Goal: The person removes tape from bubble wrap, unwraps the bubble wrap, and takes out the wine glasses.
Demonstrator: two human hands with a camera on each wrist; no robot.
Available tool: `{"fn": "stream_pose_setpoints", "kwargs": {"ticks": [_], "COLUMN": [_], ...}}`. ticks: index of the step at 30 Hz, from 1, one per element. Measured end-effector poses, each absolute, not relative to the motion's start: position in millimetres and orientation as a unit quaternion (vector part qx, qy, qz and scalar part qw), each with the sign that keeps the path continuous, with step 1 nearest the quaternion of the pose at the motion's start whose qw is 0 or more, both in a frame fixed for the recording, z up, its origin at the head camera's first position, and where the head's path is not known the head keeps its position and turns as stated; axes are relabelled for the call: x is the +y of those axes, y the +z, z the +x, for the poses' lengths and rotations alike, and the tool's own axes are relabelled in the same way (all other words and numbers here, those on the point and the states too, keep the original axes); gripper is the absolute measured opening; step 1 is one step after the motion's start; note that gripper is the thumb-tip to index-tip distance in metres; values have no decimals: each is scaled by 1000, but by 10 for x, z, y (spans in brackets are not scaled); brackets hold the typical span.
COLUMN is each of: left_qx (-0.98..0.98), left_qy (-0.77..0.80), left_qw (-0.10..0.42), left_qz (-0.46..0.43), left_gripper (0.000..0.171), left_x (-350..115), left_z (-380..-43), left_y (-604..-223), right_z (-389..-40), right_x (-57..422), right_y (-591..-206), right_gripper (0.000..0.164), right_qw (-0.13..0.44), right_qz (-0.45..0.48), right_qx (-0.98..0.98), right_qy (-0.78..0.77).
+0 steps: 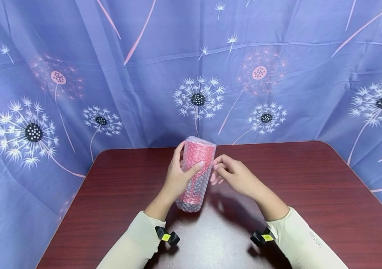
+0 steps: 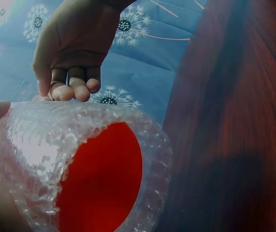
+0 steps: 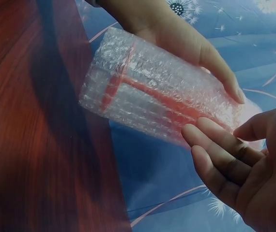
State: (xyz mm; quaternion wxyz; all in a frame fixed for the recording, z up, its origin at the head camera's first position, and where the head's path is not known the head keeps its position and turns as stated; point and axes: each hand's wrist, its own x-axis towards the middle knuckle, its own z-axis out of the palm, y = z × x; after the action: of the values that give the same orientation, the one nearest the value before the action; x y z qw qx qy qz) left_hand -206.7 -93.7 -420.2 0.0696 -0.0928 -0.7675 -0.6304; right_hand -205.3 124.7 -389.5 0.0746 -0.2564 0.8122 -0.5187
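A red cylinder (image 1: 198,151) wrapped in clear bubble wrap (image 3: 123,63) is held tilted over the table. My left hand (image 1: 176,177) grips it from the left, thumb across the near side. At its right side is my right hand (image 1: 236,173), with thumb and forefinger pinched together at the bubble wrap's edge near the upper end. The other fingers (image 3: 222,157) of that hand are loosely bent beside the wrap. In the left wrist view, the cylinder's flat red end (image 2: 104,179) shows inside the wrap. The left fingers behind the roll are mostly hidden.
The dark red wood-grain table (image 1: 117,220) reaches back to a blue dandelion-print cloth (image 1: 150,108). This cloth also hangs along the left and right sides. Each sleeved wrist carries a small black camera, one left (image 1: 173,239) and one right (image 1: 257,239).
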Motion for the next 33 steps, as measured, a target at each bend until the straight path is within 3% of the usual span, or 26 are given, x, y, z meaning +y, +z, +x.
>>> {"fn": "stream_pose_setpoints", "kwargs": {"ticks": [19, 28, 33], "left_qx": [-802, -792, -788], "left_qy": [-582, -597, -605], "left_qw": [107, 102, 81], "left_qz": [-79, -77, -81], "left_gripper": [93, 91, 90], "left_x": [-913, -918, -917], "left_z": [-2047, -2043, -2050], "left_y": [-4187, -4187, -4198], "right_z": [-2052, -2042, -2043], "right_x": [1295, 1299, 1301], "right_y": [-3871, -3850, -3866], "right_gripper": [22, 12, 14], "right_qw": [147, 116, 132], "right_qz": [-272, -265, -258], "right_qx": [788, 802, 787], "right_qy": [-532, -523, -545]}}
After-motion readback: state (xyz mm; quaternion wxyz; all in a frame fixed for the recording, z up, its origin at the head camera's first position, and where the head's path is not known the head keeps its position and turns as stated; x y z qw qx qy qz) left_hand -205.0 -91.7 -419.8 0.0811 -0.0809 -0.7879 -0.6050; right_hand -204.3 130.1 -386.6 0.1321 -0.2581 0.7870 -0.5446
